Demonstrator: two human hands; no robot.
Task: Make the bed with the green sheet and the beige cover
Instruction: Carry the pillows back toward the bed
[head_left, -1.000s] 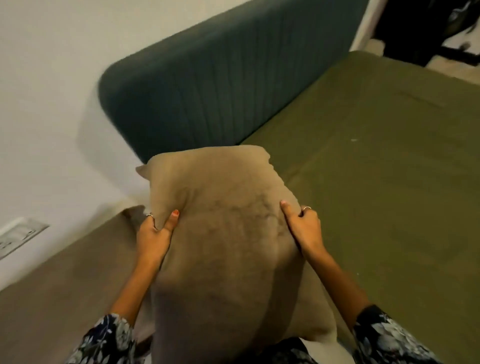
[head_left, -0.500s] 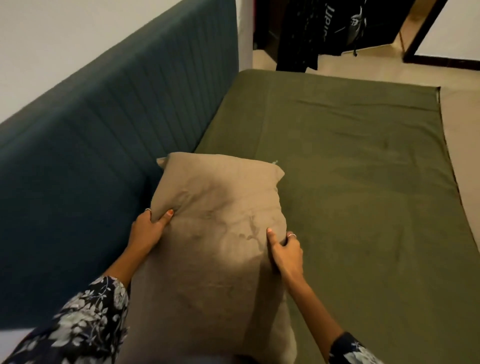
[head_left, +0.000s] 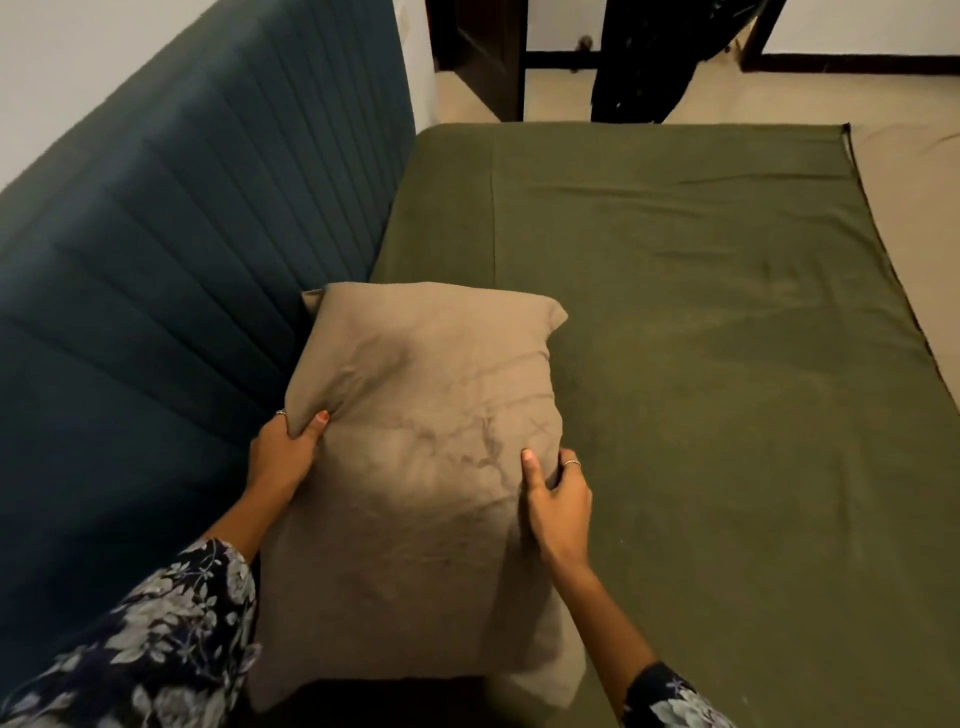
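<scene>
progress: late, green sheet on, pillow placing left | soft rectangular pillow in beige fabric cover (head_left: 421, 467) at bed's near head corner, beside headboard | left hand (head_left: 283, 457) thumb-and-fingers pinching left edge | right hand (head_left: 558, 499) clasps right edge, thumb on top | flat olive-green cotton sheet (head_left: 727, 364) spread, light creases | ribbed teal upholstered headboard (head_left: 182, 249) along left edge

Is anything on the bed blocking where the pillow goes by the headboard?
Nothing visible. Both hands, left hand and right hand, grip the beige pillow, and the green sheet beside the headboard shows only wrinkles.
</scene>
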